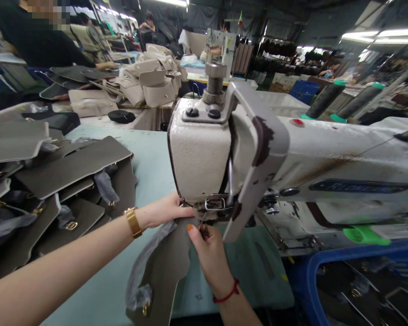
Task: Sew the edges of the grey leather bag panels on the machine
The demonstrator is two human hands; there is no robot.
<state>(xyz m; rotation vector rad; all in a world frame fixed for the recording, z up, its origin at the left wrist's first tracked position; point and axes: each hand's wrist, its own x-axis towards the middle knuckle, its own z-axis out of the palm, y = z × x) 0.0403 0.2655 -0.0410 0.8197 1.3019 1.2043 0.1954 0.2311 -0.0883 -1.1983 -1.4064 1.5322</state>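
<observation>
A grey leather-like bag panel (168, 267) lies under the head of a white sewing machine (202, 154). A plastic-wrapped strip (136, 271) and a small gold-coloured fitting (145, 309) are on its left side. My left hand (165, 210) rests on the panel's far part, left of the needle area, thumb stretched out; its other fingers are partly hidden by the machine head. Just in front of the presser foot, my right hand (211, 256) pinches the panel's right edge, with the thumb on top and fingers curled. The needle itself is hard to make out.
Similar grey panels (78, 163) with wrapped fittings are heaped on the left of the pale green table (149, 149). A blue basket (302, 280) of dark pieces stands at lower right. Beige bags (156, 86) are piled behind, near a person in dark clothes (37, 40).
</observation>
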